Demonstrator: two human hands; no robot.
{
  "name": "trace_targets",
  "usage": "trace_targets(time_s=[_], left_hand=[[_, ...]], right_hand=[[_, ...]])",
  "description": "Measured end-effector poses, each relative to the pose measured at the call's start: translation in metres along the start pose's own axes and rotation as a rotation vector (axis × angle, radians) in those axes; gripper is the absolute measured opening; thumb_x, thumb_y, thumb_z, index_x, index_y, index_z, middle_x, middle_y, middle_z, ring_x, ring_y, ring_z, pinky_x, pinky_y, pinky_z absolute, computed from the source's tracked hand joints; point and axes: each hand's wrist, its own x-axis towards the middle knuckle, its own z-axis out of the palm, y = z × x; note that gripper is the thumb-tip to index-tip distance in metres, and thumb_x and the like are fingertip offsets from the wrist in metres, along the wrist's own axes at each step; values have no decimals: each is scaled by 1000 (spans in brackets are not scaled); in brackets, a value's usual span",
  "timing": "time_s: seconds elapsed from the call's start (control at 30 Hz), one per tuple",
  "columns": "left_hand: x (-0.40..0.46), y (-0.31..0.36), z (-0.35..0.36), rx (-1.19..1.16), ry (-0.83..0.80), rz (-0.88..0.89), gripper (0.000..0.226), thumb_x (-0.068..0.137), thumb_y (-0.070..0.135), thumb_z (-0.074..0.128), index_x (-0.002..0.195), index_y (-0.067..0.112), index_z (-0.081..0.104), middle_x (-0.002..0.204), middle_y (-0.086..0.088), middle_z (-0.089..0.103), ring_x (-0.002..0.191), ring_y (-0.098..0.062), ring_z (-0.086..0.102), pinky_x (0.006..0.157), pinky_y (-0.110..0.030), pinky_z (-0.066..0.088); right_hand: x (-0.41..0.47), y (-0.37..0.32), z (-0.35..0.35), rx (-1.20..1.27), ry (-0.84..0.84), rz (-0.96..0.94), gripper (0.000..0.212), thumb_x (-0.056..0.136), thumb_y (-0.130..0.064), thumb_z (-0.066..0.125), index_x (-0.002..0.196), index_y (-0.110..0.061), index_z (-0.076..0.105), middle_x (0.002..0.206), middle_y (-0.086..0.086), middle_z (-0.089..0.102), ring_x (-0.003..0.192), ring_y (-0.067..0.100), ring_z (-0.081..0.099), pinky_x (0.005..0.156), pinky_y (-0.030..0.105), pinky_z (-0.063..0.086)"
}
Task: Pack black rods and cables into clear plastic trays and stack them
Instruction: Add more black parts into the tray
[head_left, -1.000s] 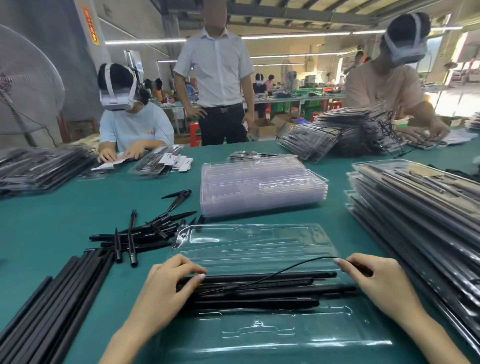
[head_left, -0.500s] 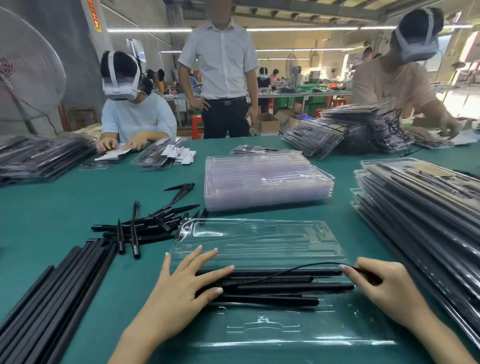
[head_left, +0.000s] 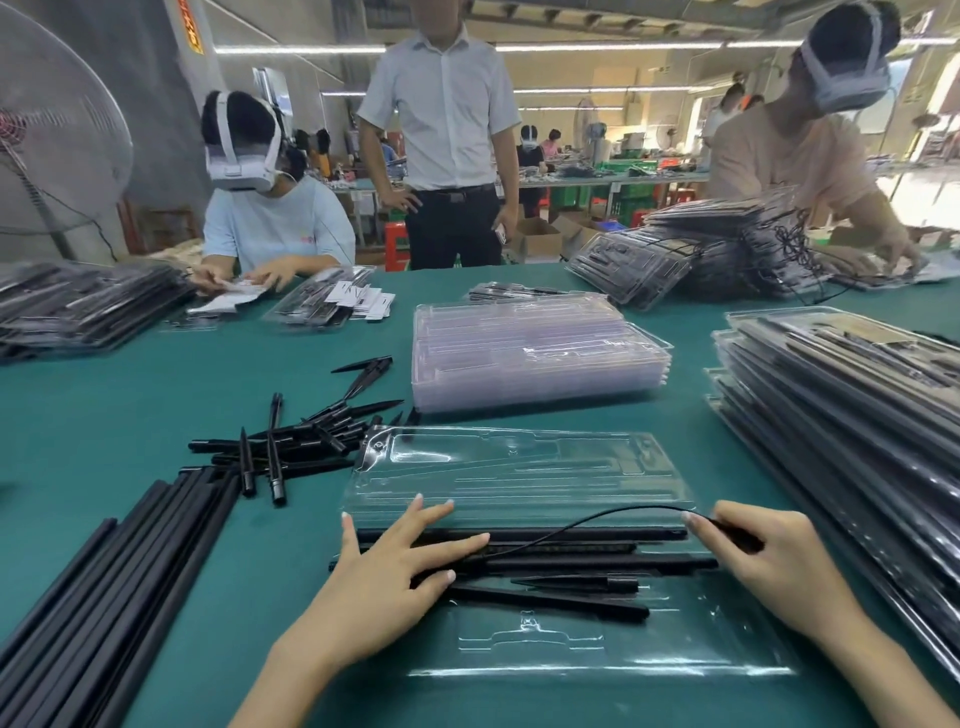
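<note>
An open clear plastic tray (head_left: 524, 473) lies in front of me on the green table. Several black rods (head_left: 571, 564) lie across its middle. My left hand (head_left: 395, 566) presses flat on the rods' left ends with straight, spread fingers. My right hand (head_left: 774, 566) pinches the right end of a thin black cable (head_left: 597, 522), which arcs over the rods toward my left hand.
A stack of empty clear trays (head_left: 535, 348) stands behind the open one. Packed trays (head_left: 852, 415) are piled at right. Loose long rods (head_left: 104, 597) and short spiked pieces (head_left: 296, 441) lie at left. Three other people are across the table.
My left hand has opened from curled fingers to a flat spread and slid right over the rods. My right hand has stayed at the cable's right end.
</note>
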Motion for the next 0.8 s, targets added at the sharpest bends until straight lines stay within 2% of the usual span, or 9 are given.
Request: trace_targets(time_s=[0.07, 0.2, 0.33, 0.43, 0.5, 0.63, 0.7, 0.8], left_hand=[[-2, -1, 2, -38, -2, 7, 45, 101, 44, 30, 119, 83, 15, 144, 46, -8, 133, 17, -23, 109, -52, -26], [-4, -2, 6, 7, 8, 11, 43, 102, 44, 24, 123, 80, 12, 146, 43, -11, 131, 16, -28, 108, -46, -29], [-4, -3, 6, 95, -29, -8, 40, 100, 52, 14, 124, 80, -1, 145, 41, -20, 131, 12, -34, 106, -46, -32], [-6, -4, 8, 114, -35, 2, 42, 84, 72, -2, 125, 77, -11, 142, 42, -26, 131, 10, -36, 106, -49, -32], [-6, -4, 9, 140, -26, 11, 48, 79, 76, -7, 127, 75, -16, 142, 41, -30, 131, 8, -36, 106, -50, -31], [-5, -3, 9, 182, -20, 1, 49, 79, 74, -4, 127, 74, -16, 142, 38, -33, 131, 7, -38, 106, -49, -31], [-4, -4, 8, 162, -27, 5, 46, 83, 71, 1, 127, 75, -11, 141, 38, -32, 132, 6, -37, 106, -47, -31], [-5, 1, 5, 127, -34, 17, 41, 96, 57, 14, 130, 73, -3, 142, 39, -31, 135, 5, -33, 107, -48, -30]], right_hand=[[1, -4, -1, 30, 22, -1, 46, 79, -32, 66, 52, -18, 32, 49, -8, 23, 48, 9, 24, 48, 33, 29], [1, -10, -8, 147, 93, 9, 38, 73, -20, 71, 48, -7, 46, 45, 2, 32, 46, 5, 25, 46, 27, 26], [-2, -7, -15, 246, -9, 61, 32, 73, -24, 71, 46, -17, 53, 44, -12, 32, 43, 4, 26, 44, 24, 22], [-4, -1, -24, 359, -22, 127, 17, 69, -21, 75, 54, -20, 67, 44, -3, 37, 43, 9, 26, 44, 25, 19], [-6, 0, -29, 333, -33, 118, 12, 66, -22, 78, 57, -22, 71, 43, -1, 39, 43, 10, 26, 43, 23, 20], [-7, 3, -27, 121, -135, 47, 17, 61, -31, 83, 54, -25, 68, 48, -6, 59, 44, 6, 42, 46, 26, 35], [-5, 7, -26, 75, -168, 52, 23, 61, -30, 85, 52, -28, 64, 53, -11, 60, 47, 4, 48, 50, 23, 38], [-5, 11, -22, 5, -227, 17, 42, 63, -34, 86, 45, -34, 48, 61, -16, 55, 53, 4, 46, 53, 22, 35]])
